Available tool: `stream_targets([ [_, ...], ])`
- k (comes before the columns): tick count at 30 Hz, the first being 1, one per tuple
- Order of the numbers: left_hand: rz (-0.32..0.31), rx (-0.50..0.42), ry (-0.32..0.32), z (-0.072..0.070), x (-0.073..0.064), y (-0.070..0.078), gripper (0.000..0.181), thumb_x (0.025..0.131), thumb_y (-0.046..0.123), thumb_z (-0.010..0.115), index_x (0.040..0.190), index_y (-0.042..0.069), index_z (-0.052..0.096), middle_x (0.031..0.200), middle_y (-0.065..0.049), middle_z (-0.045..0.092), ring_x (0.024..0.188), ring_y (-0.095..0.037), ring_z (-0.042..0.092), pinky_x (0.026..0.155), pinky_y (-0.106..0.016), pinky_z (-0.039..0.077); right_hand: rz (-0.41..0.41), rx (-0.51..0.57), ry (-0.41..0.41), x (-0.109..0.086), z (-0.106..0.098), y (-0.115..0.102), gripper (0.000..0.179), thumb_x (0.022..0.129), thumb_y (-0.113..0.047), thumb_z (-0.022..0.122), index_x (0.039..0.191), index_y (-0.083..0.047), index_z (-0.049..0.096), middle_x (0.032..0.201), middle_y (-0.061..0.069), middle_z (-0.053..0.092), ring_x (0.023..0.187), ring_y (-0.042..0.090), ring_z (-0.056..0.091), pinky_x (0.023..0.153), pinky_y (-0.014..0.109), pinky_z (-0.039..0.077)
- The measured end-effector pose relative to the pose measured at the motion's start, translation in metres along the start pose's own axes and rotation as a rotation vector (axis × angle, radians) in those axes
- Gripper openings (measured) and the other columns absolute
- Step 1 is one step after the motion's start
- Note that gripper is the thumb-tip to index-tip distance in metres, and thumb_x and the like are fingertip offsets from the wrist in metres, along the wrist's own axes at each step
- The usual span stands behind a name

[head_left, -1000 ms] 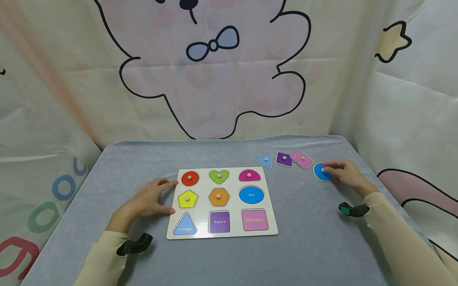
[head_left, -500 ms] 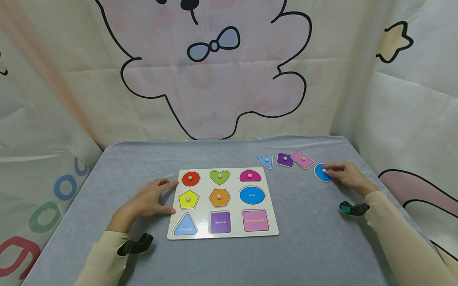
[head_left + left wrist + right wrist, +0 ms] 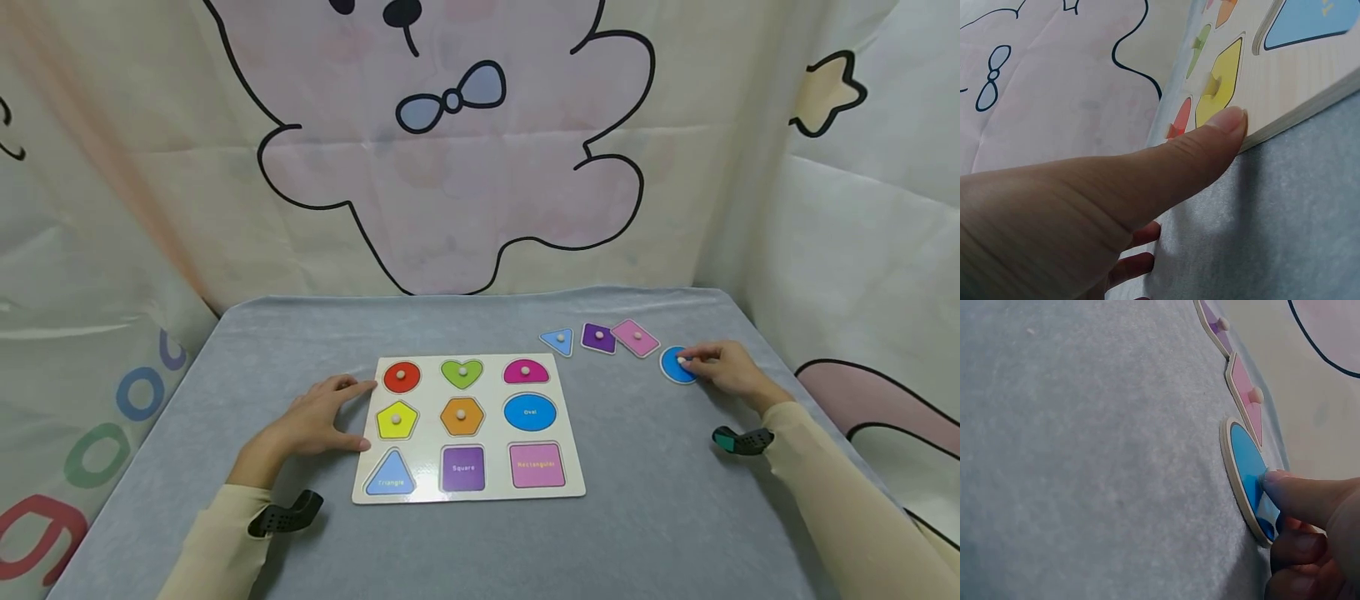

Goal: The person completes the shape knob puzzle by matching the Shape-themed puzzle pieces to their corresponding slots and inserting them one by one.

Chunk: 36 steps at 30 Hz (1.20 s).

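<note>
A white shape puzzle board [image 3: 427, 433] lies flat on the table. Red, green, magenta, yellow and orange knobbed pieces sit in its upper recesses; the oval recess [image 3: 530, 412] and the triangle, square and rectangle recesses show printed words. Thumb and forefinger of my left hand [image 3: 315, 421] touch the board's left edge; in the left wrist view the thumb [image 3: 1210, 134] rests at the rim beside the yellow pentagon [image 3: 1225, 75]. At the right, my right hand [image 3: 727, 371] pinches the knob of a blue oval puzzle piece [image 3: 1244, 465], which lies on the cloth.
Left of the blue oval lie a pink rectangle piece [image 3: 636, 338], a purple square piece [image 3: 597, 337] and a light blue triangle piece [image 3: 558, 342]. The pink and purple ones touch. Grey cloth [image 3: 480, 550] covers the table, and printed curtains [image 3: 465, 175] hang behind and at both sides.
</note>
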<state>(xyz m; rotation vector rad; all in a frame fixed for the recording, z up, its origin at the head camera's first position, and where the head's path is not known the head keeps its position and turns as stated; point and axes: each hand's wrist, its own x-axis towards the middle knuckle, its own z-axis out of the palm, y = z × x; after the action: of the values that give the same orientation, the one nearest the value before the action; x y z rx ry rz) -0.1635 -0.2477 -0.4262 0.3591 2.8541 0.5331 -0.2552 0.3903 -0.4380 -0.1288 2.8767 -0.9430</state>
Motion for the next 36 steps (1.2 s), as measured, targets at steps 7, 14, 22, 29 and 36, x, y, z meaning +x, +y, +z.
stream_targets([
  [7, -0.011, -0.001, -0.009, 0.001, 0.0, 0.001, 0.095, 0.072, 0.048, 0.088, 0.152, 0.02, 0.047, 0.148, -0.021, 0.045, 0.131, -0.043, 0.043, 0.105, -0.071, 0.037, 0.007, 0.001, 0.055, -0.006, 0.001, 0.002, 0.041, 0.099, -0.028, 0.067, 0.119, 0.007, 0.07, 0.107, 0.019, 0.068, 0.089, 0.011, 0.047, 0.066, 0.02, 0.04],
  [14, -0.014, -0.002, -0.004, 0.001, 0.0, 0.001, 0.094, 0.072, 0.047, 0.088, 0.152, 0.02, 0.047, 0.148, -0.021, 0.045, 0.132, -0.044, 0.042, 0.105, -0.071, 0.036, 0.015, -0.002, 0.052, -0.009, -0.001, -0.004, 0.046, 0.099, -0.035, 0.066, 0.121, 0.005, 0.07, 0.117, 0.025, 0.065, 0.092, 0.016, 0.045, 0.064, 0.023, 0.038],
  [22, -0.01, -0.003, 0.002, 0.002, 0.0, 0.0, 0.095, 0.072, 0.048, 0.088, 0.152, 0.02, 0.046, 0.148, -0.022, 0.045, 0.133, -0.045, 0.041, 0.106, -0.073, 0.036, -0.004, 0.029, 0.045, -0.008, 0.004, -0.013, 0.045, 0.098, -0.034, 0.067, 0.121, 0.005, 0.07, 0.118, 0.025, 0.066, 0.091, 0.015, 0.046, 0.062, 0.023, 0.04],
  [29, -0.017, -0.007, 0.0, 0.001, 0.0, 0.001, 0.095, 0.072, 0.047, 0.088, 0.153, 0.02, 0.046, 0.149, -0.021, 0.045, 0.133, -0.045, 0.041, 0.106, -0.073, 0.035, -0.064, 0.041, 0.086, -0.008, 0.009, -0.018, 0.039, 0.096, -0.031, 0.07, 0.116, 0.003, 0.073, 0.108, 0.019, 0.071, 0.084, 0.007, 0.047, 0.058, 0.021, 0.04],
  [36, -0.015, -0.007, 0.0, 0.0, 0.0, 0.001, 0.094, 0.072, 0.046, 0.088, 0.152, 0.02, 0.047, 0.148, -0.022, 0.045, 0.133, -0.045, 0.041, 0.106, -0.073, 0.035, -0.073, 0.048, 0.089, -0.011, 0.015, -0.03, 0.038, 0.096, -0.03, 0.07, 0.114, 0.004, 0.074, 0.113, 0.024, 0.071, 0.084, 0.009, 0.049, 0.061, 0.02, 0.043],
])
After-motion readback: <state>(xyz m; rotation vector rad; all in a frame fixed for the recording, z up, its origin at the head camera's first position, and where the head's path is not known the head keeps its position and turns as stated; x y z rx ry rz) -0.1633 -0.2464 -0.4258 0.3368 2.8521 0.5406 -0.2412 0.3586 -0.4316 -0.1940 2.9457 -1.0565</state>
